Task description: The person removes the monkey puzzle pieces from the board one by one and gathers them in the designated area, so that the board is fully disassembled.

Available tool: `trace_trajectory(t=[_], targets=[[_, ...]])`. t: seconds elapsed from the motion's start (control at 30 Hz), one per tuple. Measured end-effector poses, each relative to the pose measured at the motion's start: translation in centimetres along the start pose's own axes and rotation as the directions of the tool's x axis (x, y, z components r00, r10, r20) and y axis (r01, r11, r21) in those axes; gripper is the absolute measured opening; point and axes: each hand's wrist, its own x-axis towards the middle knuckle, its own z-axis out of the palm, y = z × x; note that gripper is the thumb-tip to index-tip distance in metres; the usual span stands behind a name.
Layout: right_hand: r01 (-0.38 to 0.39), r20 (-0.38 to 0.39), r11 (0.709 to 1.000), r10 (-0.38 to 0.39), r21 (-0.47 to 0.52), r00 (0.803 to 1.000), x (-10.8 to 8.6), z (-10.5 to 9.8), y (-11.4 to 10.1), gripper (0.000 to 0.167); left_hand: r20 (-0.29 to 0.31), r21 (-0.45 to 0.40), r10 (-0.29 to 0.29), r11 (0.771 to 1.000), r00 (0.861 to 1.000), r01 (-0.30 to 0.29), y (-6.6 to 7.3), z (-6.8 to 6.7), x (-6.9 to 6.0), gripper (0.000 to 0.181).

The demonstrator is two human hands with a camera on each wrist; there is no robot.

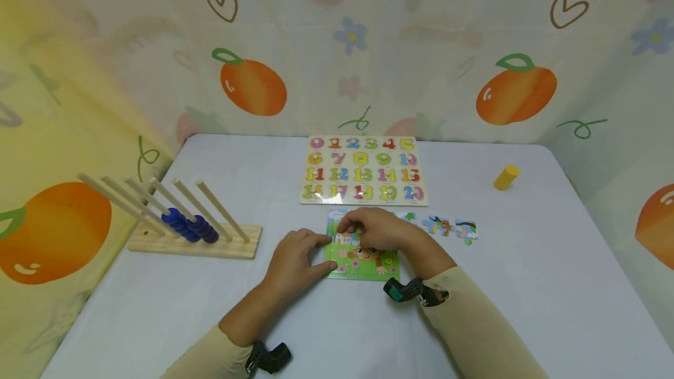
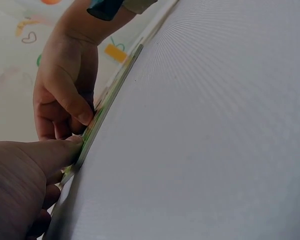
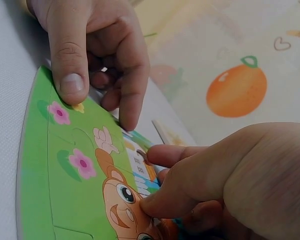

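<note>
A jigsaw puzzle (image 1: 363, 274) with a cartoon monkey and flowers on a green ground lies flat on the table. At its left edge rests my left hand (image 1: 295, 259); its thumb (image 3: 71, 85) is extended over the puzzle's surface. My right hand (image 1: 381, 228) is over the puzzle's upper part with bent fingers, its thumb (image 3: 162, 200) touching the monkey's face (image 3: 121, 202). Whether a piece is between the right fingers is hidden. Loose jigsaw pieces (image 1: 439, 225) lie right of the puzzle, one (image 1: 467, 230) farthest out.
Behind the puzzle lies a number board (image 1: 363, 166) with coloured numerals 0 to 20. On the left stands a wooden peg rack (image 1: 195, 248) with blue rings (image 1: 181, 225) on its slanting pegs. A yellow cylinder (image 1: 506, 178) is at the back right of the white table (image 1: 526, 285).
</note>
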Motion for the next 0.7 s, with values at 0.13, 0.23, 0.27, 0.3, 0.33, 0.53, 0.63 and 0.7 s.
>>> trace_trajectory(t=[0.13,0.23,0.27,0.3,0.33,0.53,0.63,0.7], targets=[[-0.006,-0.014,1.000,0.006,0.007,1.000,-0.06,0.17,-0.02,0.054,0.004,0.001,-0.001,1.000,1.000,0.001,-0.01,-0.04,0.02,0.050],[-0.002,-0.026,1.000,0.003,0.015,1.000,-0.16,0.27,-0.06,0.053,0.002,0.005,0.001,1.000,1.000,-0.001,-0.01,-0.09,0.04,0.052],[-0.001,-0.030,1.000,0.001,0.014,1.000,-0.20,0.30,-0.06,0.053,0.001,0.006,0.001,1.000,1.000,-0.001,0.00,-0.12,0.05,0.052],[0.000,-0.033,1.000,0.000,0.012,0.999,-0.23,0.33,-0.04,0.053,0.000,0.007,0.002,1.000,1.000,-0.002,0.00,-0.13,0.05,0.052],[0.003,-0.036,1.000,-0.003,0.006,0.999,-0.24,0.35,-0.02,0.053,0.000,0.008,0.002,1.000,1.000,-0.002,0.00,-0.14,0.05,0.052],[0.035,-0.027,0.999,-0.035,0.013,0.999,-0.35,0.19,0.27,0.052,0.004,0.003,-0.004,1.000,1.000,0.004,0.05,-0.18,0.01,0.052],[0.051,-0.010,0.996,-0.051,0.080,0.999,-0.52,-0.06,0.41,0.048,0.007,0.002,-0.006,1.000,1.000,0.006,0.05,-0.16,-0.02,0.052],[0.064,-0.001,0.991,-0.064,0.118,0.998,-0.63,-0.24,0.47,0.042,0.010,0.004,-0.005,1.000,1.000,0.005,0.05,-0.15,-0.01,0.052]])
